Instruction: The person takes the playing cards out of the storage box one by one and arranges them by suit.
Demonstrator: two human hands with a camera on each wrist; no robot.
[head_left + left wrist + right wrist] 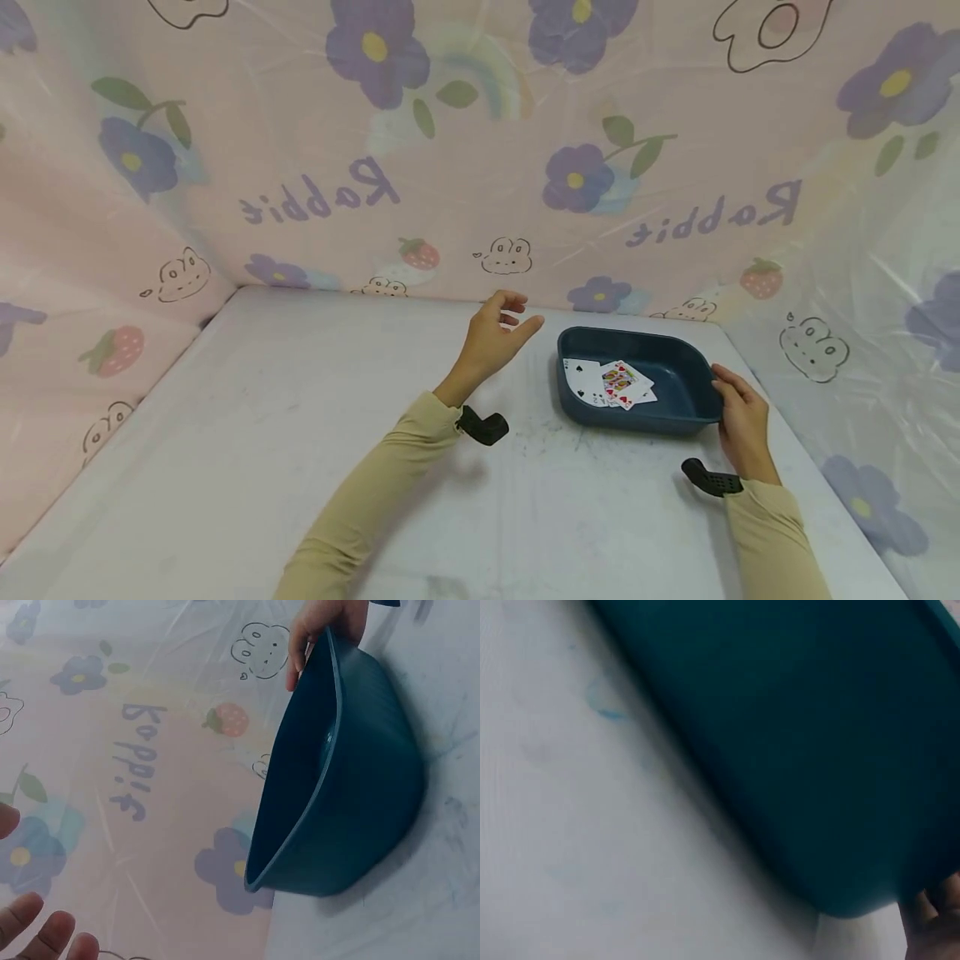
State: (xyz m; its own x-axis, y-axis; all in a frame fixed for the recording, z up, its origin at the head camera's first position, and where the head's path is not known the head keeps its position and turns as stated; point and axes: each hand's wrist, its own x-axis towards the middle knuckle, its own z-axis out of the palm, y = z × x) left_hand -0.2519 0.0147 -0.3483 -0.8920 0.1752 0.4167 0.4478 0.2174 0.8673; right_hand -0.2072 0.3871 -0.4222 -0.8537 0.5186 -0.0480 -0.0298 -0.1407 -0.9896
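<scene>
A dark teal plastic basin (678, 383) with rounded corners sits toward the right of the table in the head view. Inside, at its left end, several playing cards (583, 382) lie face up and overlapping, among them a face card (618, 380). My right hand (744, 421) grips the basin's right end, fingers at the rim; the right wrist view catches part of this hand (934, 926) by the basin's corner. Left of the basin, my left hand (491, 340) is held in the air with loosely bent fingers and nothing in them. The cards are hidden in both wrist views.
The white tabletop (225, 433) carries faint smudges near the basin. A patterned plastic sheet (465, 167) with flowers and rabbits rises behind the table and along both sides. Each wrist bears a black camera mount (483, 426).
</scene>
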